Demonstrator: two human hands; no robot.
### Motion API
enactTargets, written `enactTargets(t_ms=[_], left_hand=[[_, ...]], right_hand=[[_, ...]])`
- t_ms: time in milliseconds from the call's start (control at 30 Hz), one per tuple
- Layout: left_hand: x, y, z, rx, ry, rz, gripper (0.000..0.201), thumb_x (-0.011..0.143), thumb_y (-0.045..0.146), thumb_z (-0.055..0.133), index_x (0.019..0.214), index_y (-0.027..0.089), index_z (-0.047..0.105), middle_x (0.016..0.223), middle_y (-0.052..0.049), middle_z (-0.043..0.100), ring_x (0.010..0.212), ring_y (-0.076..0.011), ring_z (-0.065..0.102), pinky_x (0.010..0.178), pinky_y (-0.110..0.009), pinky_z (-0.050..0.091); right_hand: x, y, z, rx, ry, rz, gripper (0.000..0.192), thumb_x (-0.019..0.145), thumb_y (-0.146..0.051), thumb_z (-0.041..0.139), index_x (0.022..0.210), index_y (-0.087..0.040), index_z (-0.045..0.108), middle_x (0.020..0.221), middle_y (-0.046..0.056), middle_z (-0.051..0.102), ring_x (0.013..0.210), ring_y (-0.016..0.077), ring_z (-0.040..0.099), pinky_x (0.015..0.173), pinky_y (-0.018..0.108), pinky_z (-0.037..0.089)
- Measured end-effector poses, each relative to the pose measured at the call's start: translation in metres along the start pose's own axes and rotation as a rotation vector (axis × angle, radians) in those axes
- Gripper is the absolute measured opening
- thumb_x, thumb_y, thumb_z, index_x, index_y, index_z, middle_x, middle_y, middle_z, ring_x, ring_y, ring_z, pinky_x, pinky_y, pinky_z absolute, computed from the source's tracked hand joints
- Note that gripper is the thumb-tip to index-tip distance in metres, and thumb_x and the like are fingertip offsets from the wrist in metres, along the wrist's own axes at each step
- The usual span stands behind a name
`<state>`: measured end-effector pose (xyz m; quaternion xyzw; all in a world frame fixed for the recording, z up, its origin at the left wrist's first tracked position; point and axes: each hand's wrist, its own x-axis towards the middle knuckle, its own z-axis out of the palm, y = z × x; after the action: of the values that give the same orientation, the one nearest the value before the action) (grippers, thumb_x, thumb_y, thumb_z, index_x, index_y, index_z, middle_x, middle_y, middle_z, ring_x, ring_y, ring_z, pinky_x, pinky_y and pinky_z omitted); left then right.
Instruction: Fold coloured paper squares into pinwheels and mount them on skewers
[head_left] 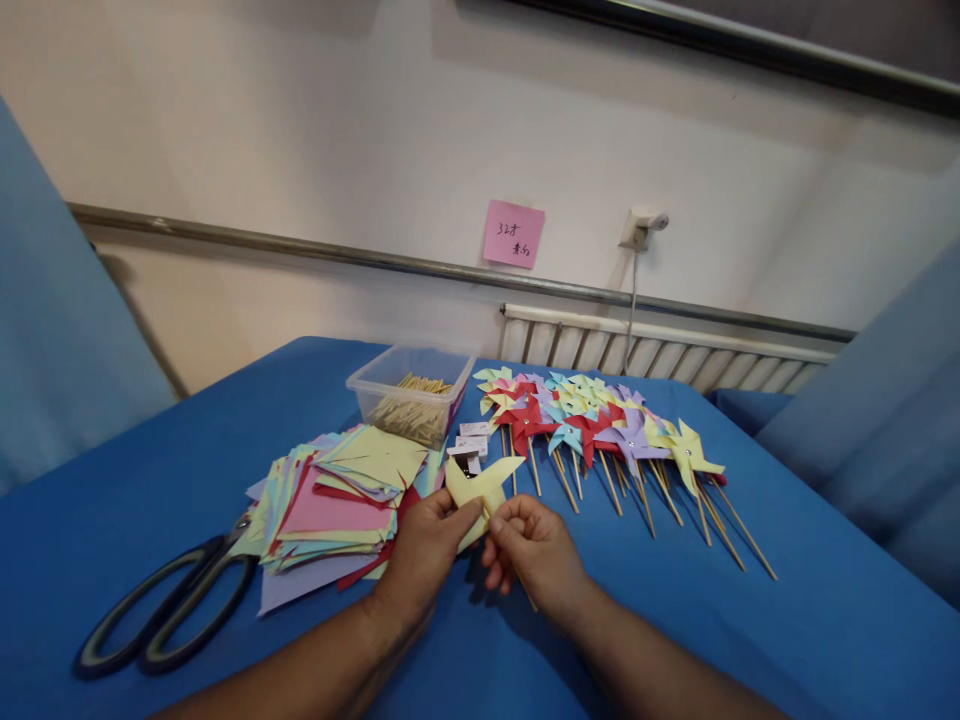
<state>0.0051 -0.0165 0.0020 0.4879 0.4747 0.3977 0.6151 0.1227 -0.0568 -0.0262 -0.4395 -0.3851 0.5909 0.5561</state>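
A pale yellow paper pinwheel (491, 480) is held up over the blue table, its folded blades pointing up and to the side. My left hand (429, 540) pinches its left side, thumb on the front of the paper. Close to the centre of the pinwheel, my right hand (546, 560) is closed on a thin wooden stick (532, 598), whose lower end shows beneath the fingers. The fingers partly cover where stick and paper meet. Just behind the pinwheel lie small white boxes (473, 440), one of them with dark contents.
Left of my hands sits a stack of coloured paper squares (341, 505), with large black-handled scissors (176, 610) beside it. A clear plastic tub (365, 390) of short sticks stands behind. Several finished pinwheels (600, 430) lie in rows at the right. A radiator (570, 345) runs along the wall.
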Motion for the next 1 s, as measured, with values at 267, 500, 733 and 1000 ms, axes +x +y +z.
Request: enactTargets(t_ms=[267,500,733,1000], left_hand=[[0.0011,-0.0006,-0.0003,0.012,0.023,0.001,0.029,0.058,0.039,0.070,0.067,0.012,0.064,0.048,0.001,0.059,0.043,-0.0122,0.049,0.045,-0.023,0.035],[0.0001,0.0014,0.0007,0.010,0.013,0.004,0.030,0.059,0.041,0.069,0.066,0.011,0.066,0.048,0.001,0.059,0.042,-0.0126,0.049,0.045,-0.023,0.035],[-0.0015,0.0028,0.0012,0.013,-0.002,0.026,0.033,0.061,0.043,0.068,0.071,0.011,0.066,0.048,0.001,0.059,0.043,-0.0121,0.048,0.045,-0.023,0.034],[-0.0001,0.0021,0.0003,0.048,-0.011,0.027,0.030,0.065,0.042,0.064,0.068,0.012,0.063,0.047,0.001,0.058,0.043,-0.0117,0.047,0.046,-0.024,0.033]], right_hand=[[-0.0036,-0.0055,0.0028,-0.039,0.031,-0.010,0.046,0.063,-0.057,0.068,0.073,-0.017,0.046,0.048,-0.006,0.058,0.031,0.0071,0.051,0.029,0.014,0.034],[-0.0051,-0.0069,0.0043,-0.023,0.037,-0.049,0.044,0.063,-0.055,0.069,0.072,-0.017,0.047,0.046,-0.007,0.057,0.029,0.0048,0.044,0.029,0.013,0.023],[-0.0053,-0.0067,0.0028,-0.009,0.050,-0.127,0.038,0.072,-0.053,0.063,0.076,-0.018,0.047,0.051,-0.007,0.055,0.032,0.0037,0.041,0.032,0.014,0.025],[-0.0030,-0.0038,0.0006,-0.057,0.075,-0.085,0.042,0.070,-0.056,0.063,0.078,-0.017,0.049,0.052,-0.007,0.055,0.032,0.0039,0.041,0.029,0.014,0.025]])
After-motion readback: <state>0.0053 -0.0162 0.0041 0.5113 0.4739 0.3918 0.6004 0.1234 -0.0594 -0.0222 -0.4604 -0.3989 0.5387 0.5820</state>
